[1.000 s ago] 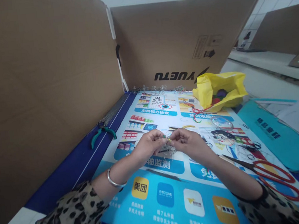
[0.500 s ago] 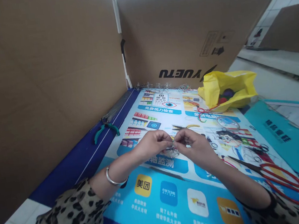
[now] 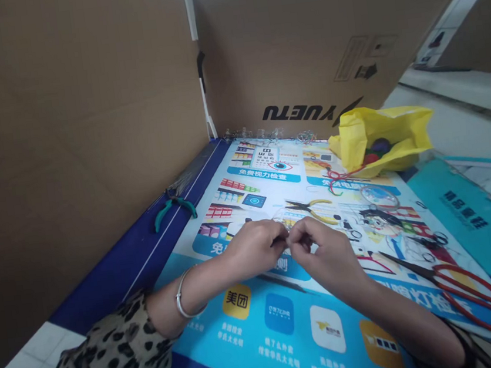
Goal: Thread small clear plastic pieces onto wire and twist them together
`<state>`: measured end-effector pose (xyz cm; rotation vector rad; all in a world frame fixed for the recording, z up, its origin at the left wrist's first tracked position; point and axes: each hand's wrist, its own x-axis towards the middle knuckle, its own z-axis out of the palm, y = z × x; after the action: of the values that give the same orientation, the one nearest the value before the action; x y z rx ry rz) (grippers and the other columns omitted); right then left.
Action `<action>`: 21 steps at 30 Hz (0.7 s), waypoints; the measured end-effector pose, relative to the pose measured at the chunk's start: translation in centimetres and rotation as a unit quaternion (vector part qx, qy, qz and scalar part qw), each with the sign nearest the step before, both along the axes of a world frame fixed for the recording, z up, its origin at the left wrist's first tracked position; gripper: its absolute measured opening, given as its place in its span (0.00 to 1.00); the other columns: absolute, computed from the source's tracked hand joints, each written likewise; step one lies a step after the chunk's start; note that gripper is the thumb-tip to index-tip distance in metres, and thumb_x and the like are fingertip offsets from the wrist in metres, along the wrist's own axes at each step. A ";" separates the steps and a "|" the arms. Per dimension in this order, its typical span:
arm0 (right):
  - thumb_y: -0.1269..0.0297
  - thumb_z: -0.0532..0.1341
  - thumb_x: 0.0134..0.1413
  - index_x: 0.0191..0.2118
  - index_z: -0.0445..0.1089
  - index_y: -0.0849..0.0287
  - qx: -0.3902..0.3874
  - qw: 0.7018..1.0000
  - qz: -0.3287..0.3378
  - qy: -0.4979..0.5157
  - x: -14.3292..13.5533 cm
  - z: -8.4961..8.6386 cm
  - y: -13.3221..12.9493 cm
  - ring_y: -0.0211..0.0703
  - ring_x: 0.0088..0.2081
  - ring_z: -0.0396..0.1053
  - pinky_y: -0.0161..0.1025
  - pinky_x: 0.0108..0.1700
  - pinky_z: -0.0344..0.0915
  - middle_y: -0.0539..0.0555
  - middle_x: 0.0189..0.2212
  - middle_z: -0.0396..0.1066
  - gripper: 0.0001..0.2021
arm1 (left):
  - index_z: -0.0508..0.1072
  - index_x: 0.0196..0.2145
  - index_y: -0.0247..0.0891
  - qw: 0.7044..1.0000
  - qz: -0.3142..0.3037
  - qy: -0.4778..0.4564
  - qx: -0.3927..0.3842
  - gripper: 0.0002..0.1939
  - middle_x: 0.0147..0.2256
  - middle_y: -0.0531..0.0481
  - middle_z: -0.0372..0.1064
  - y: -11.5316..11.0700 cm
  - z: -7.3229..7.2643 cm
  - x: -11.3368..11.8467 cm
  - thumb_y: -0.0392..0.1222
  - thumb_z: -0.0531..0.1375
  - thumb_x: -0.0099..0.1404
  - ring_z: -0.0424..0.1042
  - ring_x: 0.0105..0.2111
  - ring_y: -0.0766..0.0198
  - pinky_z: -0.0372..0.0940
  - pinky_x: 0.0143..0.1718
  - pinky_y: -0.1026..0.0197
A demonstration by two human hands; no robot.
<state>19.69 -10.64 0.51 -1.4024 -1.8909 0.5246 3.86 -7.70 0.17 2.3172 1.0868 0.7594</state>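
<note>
Two bare hands, left hand and right hand, pinch narrowly, apparently on fine wirework, mostly hidden at fingertips. Yellow-handled pliers just beyond grip; loose loops could catch them, bending wire or tugging it free.

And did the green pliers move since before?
No. The green pliers still lie across the long white line, with one handle on each side, just like before. Only the camera's view shifted.
</note>
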 end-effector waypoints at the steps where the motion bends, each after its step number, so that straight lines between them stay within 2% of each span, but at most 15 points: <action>1: 0.71 0.57 0.46 0.25 0.63 0.56 -0.001 1.000 0.002 0.015 0.1 0.0 0.1 0.36 0.23 0.63 0.33 0.26 0.59 0.47 0.21 0.66 0.03 | 0.72 0.28 0.36 1.000 -0.006 -0.010 -0.010 0.05 0.26 0.51 0.71 0.1 0.0 -0.1 0.33 0.55 0.57 0.67 0.27 0.67 0.57 0.28 0.66; 4: 0.63 0.57 0.52 0.32 0.66 0.57 -0.004 0.998 -0.010 0.069 0.6 0.1 0.8 0.37 0.25 0.66 0.34 0.27 0.63 0.50 0.25 0.69 0.04 | 0.70 0.26 0.36 0.990 -0.031 -0.078 -0.114 0.05 0.23 0.53 0.68 0.9 -0.2 -0.5 0.37 0.56 0.59 0.67 0.25 0.69 0.59 0.27 0.67; 8: 0.65 0.57 0.54 0.35 0.70 0.58 0.066 0.997 0.040 0.010 1.4 -0.3 2.0 0.40 0.30 0.68 0.36 0.32 0.65 0.53 0.30 0.71 0.06 | 0.68 0.28 0.36 0.949 -0.059 -0.180 -0.252 0.04 0.24 0.55 0.66 1.9 -0.7 -0.9 0.38 0.56 0.59 0.68 0.24 0.70 0.63 0.28 0.67; 12: 0.69 0.58 0.52 0.36 0.71 0.58 0.111 0.989 0.093 -0.024 1.7 -1.5 2.6 0.40 0.31 0.69 0.35 0.31 0.66 0.55 0.32 0.70 0.06 | 0.68 0.29 0.35 0.940 -0.068 -0.201 -0.266 0.04 0.24 0.56 0.66 2.2 -1.4 -1.0 0.37 0.55 0.59 0.68 0.25 0.72 0.63 0.28 0.68; 16: 0.71 0.56 0.54 0.33 0.70 0.57 0.158 0.980 0.108 -0.047 1.6 -2.3 2.6 0.41 0.35 0.69 0.37 0.36 0.66 0.54 0.31 0.70 0.06 | 0.67 0.28 0.35 0.941 -0.052 -0.190 -0.275 0.04 0.23 0.56 0.66 2.2 -1.4 -0.8 0.38 0.56 0.59 0.67 0.25 0.71 0.63 0.28 0.68; 21: 0.71 0.53 0.56 0.32 0.67 0.57 0.195 0.970 0.114 -0.085 1.5 -2.5 2.3 0.41 0.34 0.68 0.38 0.35 0.66 0.54 0.30 0.69 0.07 | 0.65 0.24 0.34 0.895 -0.021 -0.258 -0.362 0.09 0.20 0.55 0.66 2.2 -0.9 -0.7 0.39 0.62 0.53 0.65 0.21 0.71 0.61 0.25 0.67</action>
<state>21.17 -8.34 -1.98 -1.0053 -2.1644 0.1256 3.13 -5.50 -0.72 1.3958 0.8641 0.7284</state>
